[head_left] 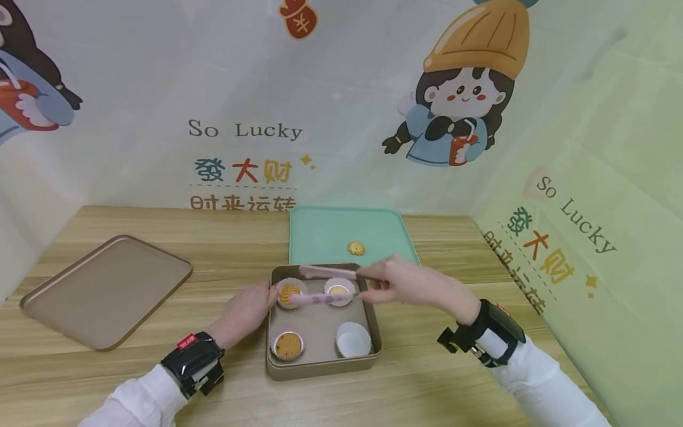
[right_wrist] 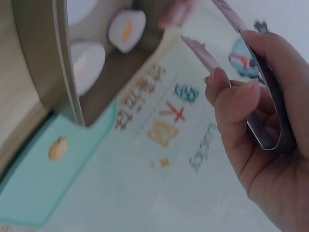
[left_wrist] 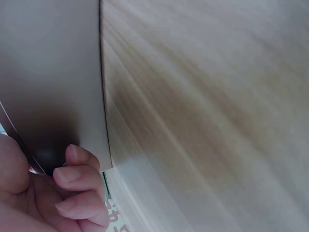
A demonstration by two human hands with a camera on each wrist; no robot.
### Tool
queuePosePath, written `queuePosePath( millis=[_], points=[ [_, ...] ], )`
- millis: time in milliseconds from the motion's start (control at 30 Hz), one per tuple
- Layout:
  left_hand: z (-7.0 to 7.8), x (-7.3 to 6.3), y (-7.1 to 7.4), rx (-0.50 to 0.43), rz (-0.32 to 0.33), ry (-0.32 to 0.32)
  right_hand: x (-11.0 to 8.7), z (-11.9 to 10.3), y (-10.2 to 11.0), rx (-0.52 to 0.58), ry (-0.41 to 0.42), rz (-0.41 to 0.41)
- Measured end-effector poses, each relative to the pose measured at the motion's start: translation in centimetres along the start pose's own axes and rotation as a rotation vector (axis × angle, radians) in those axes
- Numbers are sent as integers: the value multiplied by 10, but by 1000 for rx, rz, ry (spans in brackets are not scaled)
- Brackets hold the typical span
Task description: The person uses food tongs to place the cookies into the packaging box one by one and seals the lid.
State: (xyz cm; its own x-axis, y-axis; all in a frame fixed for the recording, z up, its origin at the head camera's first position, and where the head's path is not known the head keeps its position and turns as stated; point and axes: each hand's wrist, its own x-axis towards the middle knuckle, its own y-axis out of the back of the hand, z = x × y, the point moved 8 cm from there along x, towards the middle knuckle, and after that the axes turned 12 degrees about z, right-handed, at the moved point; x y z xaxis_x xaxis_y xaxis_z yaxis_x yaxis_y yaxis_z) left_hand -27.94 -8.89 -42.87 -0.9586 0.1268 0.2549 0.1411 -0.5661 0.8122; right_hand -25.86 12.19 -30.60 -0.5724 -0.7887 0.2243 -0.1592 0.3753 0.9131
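Note:
My right hand [head_left: 397, 279] holds a pair of tongs [right_wrist: 273, 92] with pink tips. The tongs' arms are spread apart over the back of a brown-gold rectangular tin [head_left: 320, 369]; the nearer tip is over a swirled cookie [head_left: 288, 295] in a paper cup at the back left. A pale cookie [head_left: 338, 290] sits in the back right cup, partly covered by the tongs. At front left lies a speckled brown cookie [head_left: 289, 346]; at front right, a white paper cup [head_left: 353, 340] shows no cookie. My left hand [head_left: 248, 311] grips the tin's left wall, thumb at the rim.
Behind the tin lies a mint-green tray [head_left: 320, 231] with a small golden cookie [head_left: 356, 248] on it. A flat brown tray [head_left: 109, 290] lies to the left on the wooden table [head_left: 229, 397]. A printed cloth [head_left: 341, 101] hangs behind the table.

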Motion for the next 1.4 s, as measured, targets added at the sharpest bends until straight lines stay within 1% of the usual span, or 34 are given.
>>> queuePosePath(
  millis=[67, 167, 267, 333, 433, 567, 633, 800, 900, 967, 1133, 1300, 1400],
  points=[
    [-1, 0, 0, 4, 3, 2, 2, 16, 14, -28, -60, 44],
    [-3, 0, -1, 2, 3, 9, 4, 46, 22, -113, -161, 74],
    [-4, -1, -1, -6, -6, 20, 2, 77, 19, -166, -266, 56],
    [-3, -1, -2, -6, -9, 23, 1, 95, 15, -182, -317, 45],
    [-2, -1, -2, 2, -5, 24, -1, 116, 8, -186, -346, 40],
    [-2, -2, -3, -4, 1, 26, -2, 134, 1, -164, -355, 22],
    [-2, -2, -4, -14, 0, 31, -2, 140, -2, -153, -377, -1],
    [-3, -2, -4, -21, 6, 29, 0, 152, -8, -152, -473, -61],
    [-3, -2, -4, -21, 6, 32, 3, 156, -9, -144, -503, -76],
    [-3, -2, -4, -22, 2, 38, 4, 157, -9, -135, -515, -87],
    [-3, -1, -4, -15, -4, 41, 7, 157, -9, -131, -516, -104],
    [-2, -1, -2, -15, 3, 41, 11, 156, -9, -131, -543, -126],
    [-1, -1, -1, -11, 9, 40, 13, 157, -9, -139, -542, -126]
  ],
)
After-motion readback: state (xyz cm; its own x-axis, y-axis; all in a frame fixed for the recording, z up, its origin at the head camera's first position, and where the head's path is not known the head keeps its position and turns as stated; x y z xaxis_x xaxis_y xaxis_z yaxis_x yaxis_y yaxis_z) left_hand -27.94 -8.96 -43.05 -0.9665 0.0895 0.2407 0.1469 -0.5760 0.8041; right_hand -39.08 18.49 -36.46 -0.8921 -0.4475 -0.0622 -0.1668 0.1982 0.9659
